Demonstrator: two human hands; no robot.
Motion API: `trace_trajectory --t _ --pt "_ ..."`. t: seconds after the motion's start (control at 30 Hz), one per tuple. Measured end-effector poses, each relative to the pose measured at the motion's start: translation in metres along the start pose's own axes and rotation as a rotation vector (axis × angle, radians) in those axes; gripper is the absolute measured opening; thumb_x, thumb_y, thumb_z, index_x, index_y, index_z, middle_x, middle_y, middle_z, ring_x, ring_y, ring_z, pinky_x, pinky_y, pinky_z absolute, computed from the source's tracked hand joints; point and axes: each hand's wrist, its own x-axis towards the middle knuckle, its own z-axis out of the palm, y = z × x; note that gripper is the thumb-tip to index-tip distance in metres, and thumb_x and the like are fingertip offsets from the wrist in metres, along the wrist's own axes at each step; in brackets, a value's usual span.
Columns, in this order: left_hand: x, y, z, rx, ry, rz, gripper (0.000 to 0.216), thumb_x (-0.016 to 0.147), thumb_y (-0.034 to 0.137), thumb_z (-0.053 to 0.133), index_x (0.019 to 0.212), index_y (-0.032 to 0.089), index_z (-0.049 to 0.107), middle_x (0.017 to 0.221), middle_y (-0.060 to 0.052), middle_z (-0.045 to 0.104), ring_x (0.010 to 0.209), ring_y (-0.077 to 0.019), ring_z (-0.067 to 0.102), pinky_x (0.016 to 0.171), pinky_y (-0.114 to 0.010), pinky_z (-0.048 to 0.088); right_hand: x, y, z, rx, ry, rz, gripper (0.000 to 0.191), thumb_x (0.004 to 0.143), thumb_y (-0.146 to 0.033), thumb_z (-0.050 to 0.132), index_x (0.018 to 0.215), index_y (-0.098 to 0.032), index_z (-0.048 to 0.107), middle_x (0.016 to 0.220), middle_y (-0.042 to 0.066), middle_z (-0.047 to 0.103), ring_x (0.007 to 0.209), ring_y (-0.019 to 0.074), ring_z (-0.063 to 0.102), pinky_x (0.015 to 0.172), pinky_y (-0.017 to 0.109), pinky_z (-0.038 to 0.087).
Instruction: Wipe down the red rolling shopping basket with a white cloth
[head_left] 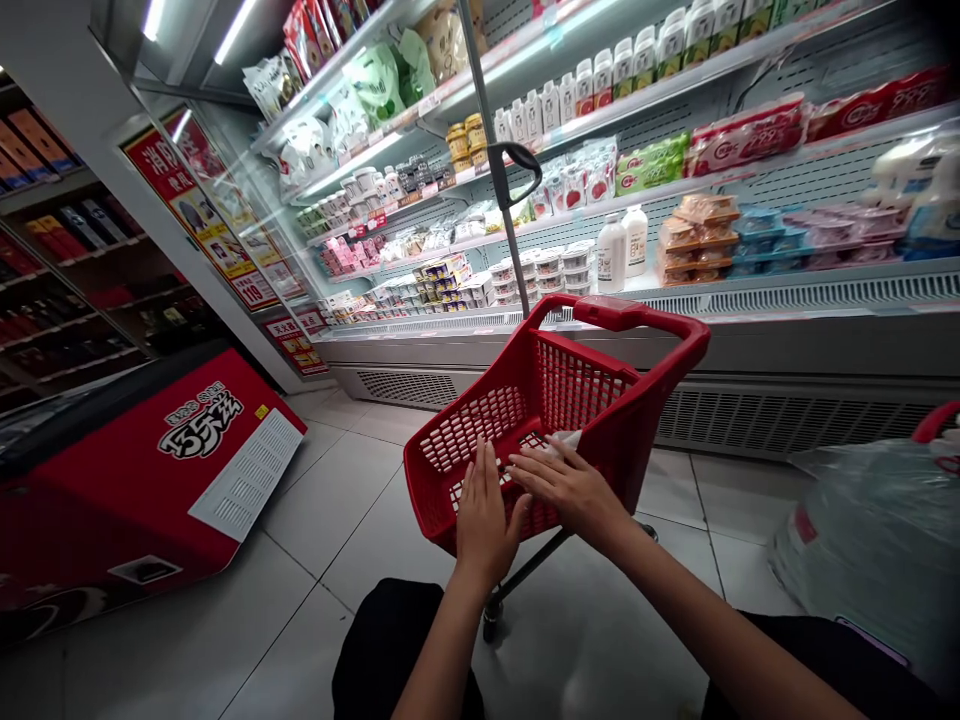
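Note:
A red plastic shopping cart (480, 430) with a slotted basket stands in front of me, its handle toward the upper right. Above the near rim of the basket is my left hand (486, 520), fingers stretched out and thumb apart, holding nothing that I can see. My right hand (574, 490) lies flat across the near side, fingers extended toward the left hand. A small white piece, like tissue (566, 440), shows just behind the right fingers. Whether that hand touches it is hidden.
A refrigerated display (480, 350) with dairy shelves runs behind the cart, a grey pole (491, 110) before it. At left stands a red freezer chest (150, 480). A clear plastic-wrapped bundle (870, 530) sits at right, on the tiled floor (300, 620).

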Motion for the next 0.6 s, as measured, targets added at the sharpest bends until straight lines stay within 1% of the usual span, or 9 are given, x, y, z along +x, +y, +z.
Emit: trace_trajectory --t 0.07,0.13,0.23,0.3,0.33,0.37,0.47,0.53,0.6 --pt "-0.003 0.000 0.003 0.118 -0.009 0.078 0.087 0.102 0.046 0.051 0.166 0.016 0.001 0.172 -0.017 0.019 0.159 -0.0296 0.022 0.128 -0.053 0.026 -0.015 0.017 -0.016 -0.054 0.000 0.071 0.067 0.100 -0.008 0.043 0.162 -0.031 0.032 0.162 0.000 0.044 0.150 0.0227 0.041 0.128 0.054 0.027" --pt "-0.003 -0.002 0.005 0.179 -0.005 0.129 0.083 0.103 0.044 0.050 0.166 0.018 0.004 0.171 -0.014 0.024 0.157 -0.0282 0.026 0.129 -0.050 0.025 -0.030 0.041 -0.037 -0.124 0.011 0.172 0.071 0.099 -0.007 0.042 0.163 -0.034 0.028 0.166 -0.001 0.036 0.153 0.0250 0.036 0.127 0.055 0.028" --pt "-0.001 -0.005 0.006 0.198 -0.009 0.175 0.079 0.104 0.042 0.047 0.167 0.021 0.005 0.170 -0.010 0.027 0.156 -0.0264 0.030 0.129 -0.048 0.025 -0.044 0.077 -0.068 -0.223 0.043 0.293 0.075 0.095 -0.003 0.044 0.160 -0.040 0.034 0.172 -0.003 0.018 0.156 0.0296 0.027 0.125 0.055 0.033" --pt "0.000 -0.007 0.009 0.183 0.001 0.193 0.078 0.104 0.042 0.047 0.167 0.021 0.005 0.170 -0.008 0.027 0.155 -0.0263 0.032 0.129 -0.047 0.026 -0.046 0.090 -0.078 -0.268 0.066 0.335 0.078 0.092 -0.001 0.045 0.159 -0.041 0.037 0.173 -0.004 0.009 0.157 0.0324 0.023 0.124 0.056 0.035" --pt "0.001 -0.008 0.010 0.172 0.009 0.200 0.078 0.104 0.042 0.046 0.167 0.021 0.005 0.170 -0.008 0.028 0.155 -0.0264 0.032 0.128 -0.047 0.026 -0.045 0.090 -0.079 -0.282 0.070 0.345 0.079 0.092 -0.001 0.045 0.160 -0.041 0.035 0.173 -0.004 0.008 0.157 0.0326 0.023 0.124 0.056 0.035" --pt "0.001 -0.009 0.012 0.159 0.019 0.206 0.078 0.104 0.042 0.047 0.167 0.021 0.006 0.170 -0.008 0.028 0.155 -0.0264 0.033 0.128 -0.046 0.027 -0.044 0.086 -0.076 -0.287 0.067 0.344 0.079 0.093 -0.002 0.044 0.162 -0.039 0.031 0.173 -0.002 0.011 0.157 0.0320 0.025 0.124 0.057 0.034" --pt "0.003 -0.010 0.017 0.129 0.046 0.216 0.079 0.103 0.041 0.048 0.167 0.021 0.005 0.170 -0.008 0.028 0.154 -0.0269 0.034 0.128 -0.046 0.028 -0.035 0.056 -0.054 -0.260 0.022 0.278 0.077 0.097 -0.004 0.038 0.166 -0.029 0.016 0.170 0.005 0.026 0.155 0.0268 0.031 0.125 0.054 0.033" --pt "0.004 -0.012 0.018 0.114 0.057 0.225 0.079 0.103 0.041 0.048 0.167 0.020 0.005 0.170 -0.009 0.028 0.154 -0.0270 0.034 0.127 -0.047 0.029 -0.030 0.034 -0.040 -0.226 -0.020 0.199 0.077 0.098 -0.004 0.036 0.167 -0.027 0.011 0.168 0.006 0.031 0.154 0.0238 0.033 0.125 0.051 0.034" --pt "0.003 -0.016 0.018 0.086 0.059 0.246 0.078 0.103 0.040 0.048 0.167 0.020 0.007 0.170 -0.009 0.028 0.154 -0.0268 0.035 0.127 -0.046 0.030 -0.027 0.027 -0.036 -0.205 -0.068 0.130 0.077 0.097 -0.004 0.035 0.167 -0.027 0.011 0.168 0.004 0.034 0.154 0.0221 0.034 0.125 0.049 0.034"
